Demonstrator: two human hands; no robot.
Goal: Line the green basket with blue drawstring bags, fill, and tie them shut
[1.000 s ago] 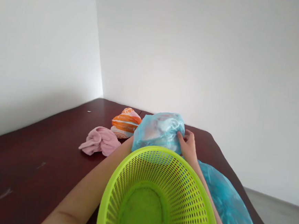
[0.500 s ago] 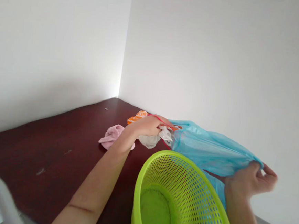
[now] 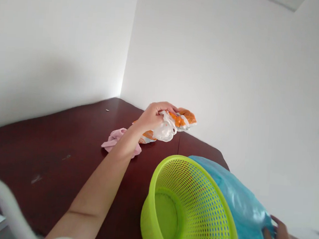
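Note:
My left hand (image 3: 160, 114) is closed around crumpled plastic bags, one white (image 3: 166, 129) and one orange and white (image 3: 185, 118), held above the far side of the dark table. Beneath that hand, another orange-and-white bag (image 3: 148, 136) lies crumpled on the tabletop. At the lower right, my right hand (image 3: 279, 237) pinches the end of a blue plastic bag (image 3: 245, 200). The blue bag stretches along the far right side of a green perforated basket (image 3: 152, 207). Nothing shows inside the basket.
A pink cloth (image 3: 115, 140) lies bunched on the dark red table (image 3: 72, 134) beside my left forearm. White walls rise behind the table and meet at a corner. A curved white frame (image 3: 6, 203) stands at the lower left.
The blue bag has come away from my left hand, and my right hand has drawn it down and to the right. My left hand has lifted slightly with the white and orange bags.

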